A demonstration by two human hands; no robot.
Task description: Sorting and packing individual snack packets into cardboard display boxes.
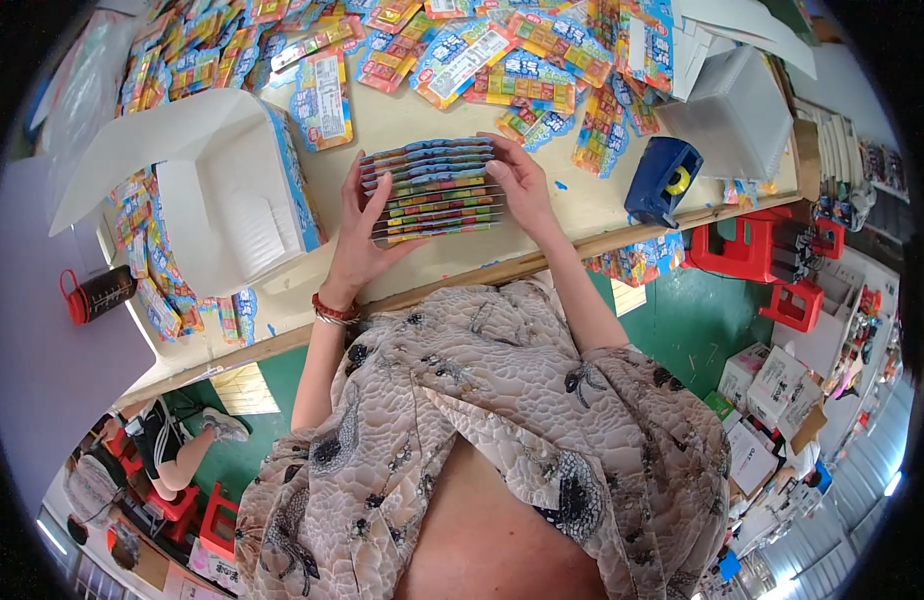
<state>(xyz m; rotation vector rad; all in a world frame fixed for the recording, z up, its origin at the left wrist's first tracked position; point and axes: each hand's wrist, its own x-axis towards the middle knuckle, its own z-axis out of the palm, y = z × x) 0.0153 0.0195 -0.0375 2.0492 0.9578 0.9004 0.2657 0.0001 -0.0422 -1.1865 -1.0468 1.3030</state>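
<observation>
Between my two hands is a stack of colourful candy packets point(437, 190), set on edge and fanned in layers. My left hand point(365, 225) closes on the stack's left end, with the thumb along its near side. At the right end, my right hand point(522, 187) presses the packets with its fingers and thumb. The stack is over the table's front part. To the left stands an open white box point(232, 215) with a blue printed side and a raised flap; its bottom shows bare. Loose candy packets point(472, 60) lie scattered just beyond my hands.
A blue tape dispenser point(662, 180) with yellow tape sits at the right, before a translucent plastic bin point(732, 115). At the left edge is a dark cup with a red lid point(97, 295). Red stools point(737, 250) stand on the green floor; another person point(167, 450) sits at lower left.
</observation>
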